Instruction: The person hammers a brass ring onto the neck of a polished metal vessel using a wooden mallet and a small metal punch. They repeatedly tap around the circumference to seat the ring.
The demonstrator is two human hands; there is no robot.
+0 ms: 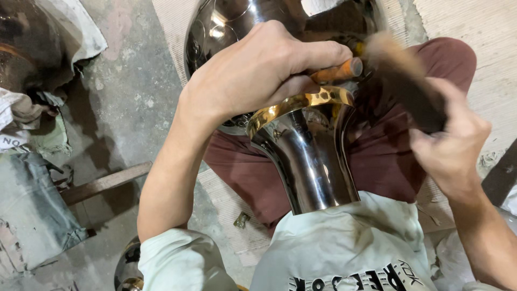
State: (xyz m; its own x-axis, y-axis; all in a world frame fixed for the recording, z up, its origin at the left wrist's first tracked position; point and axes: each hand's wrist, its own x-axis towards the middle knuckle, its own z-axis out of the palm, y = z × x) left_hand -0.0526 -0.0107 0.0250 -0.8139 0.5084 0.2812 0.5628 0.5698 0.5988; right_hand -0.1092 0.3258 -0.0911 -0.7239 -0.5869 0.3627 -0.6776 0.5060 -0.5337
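Note:
A shiny dark metal vessel (309, 156) with a flared neck and a golden brass rim (301, 102) lies across my lap, its round body (231, 21) pointing away from me. My left hand (258, 70) is closed around an orange-brown stick-like tool (339, 70) just above the rim. My right hand (449, 140) grips a dark wooden mallet-like tool (401, 81), blurred by motion, whose end is close to the tip of the orange tool.
I sit on a pale woven mat (237, 205) over a rough concrete floor (129, 108). A wooden bar (105, 183) lies at the left beside crumpled cloth and sacks (27, 215). Another shiny metal piece (126, 267) shows at the bottom left.

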